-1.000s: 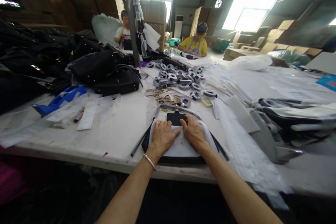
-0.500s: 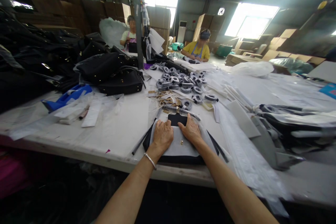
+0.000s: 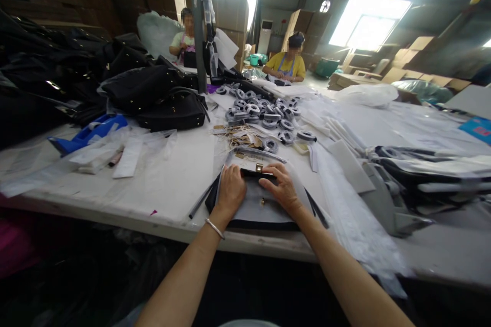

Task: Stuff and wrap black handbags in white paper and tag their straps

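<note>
A black handbag (image 3: 264,224) lies on the table in front of me, a pale translucent sheet (image 3: 249,207) covering its front. Through the sheet shows a small gold fitting (image 3: 263,201). The bag's short flap is raised, with a gold clasp (image 3: 259,167) at its edge. My left hand (image 3: 231,188) has its fingers curled over the flap's left side, their tips hidden. On the flap's right side, beside the clasp, my right hand (image 3: 283,187) pinches the edge between fingers and thumb. Beyond the clasp, the handle (image 3: 264,154) arches in clear plastic wrap.
Beyond the bag lie tags with strings (image 3: 243,137) and several wrapped strap coils (image 3: 270,117). Black bags (image 3: 172,112) are heaped left, near a blue tape dispenser (image 3: 86,135). Plastic sleeves (image 3: 345,204) and a grey-black bag (image 3: 406,189) lie right. Two people (image 3: 286,64) work behind.
The flap, lying over the front sheet before, is now lifted with its clasp facing me. My left fingers moved to its left edge, and my right fingers curled in beside the clasp.
</note>
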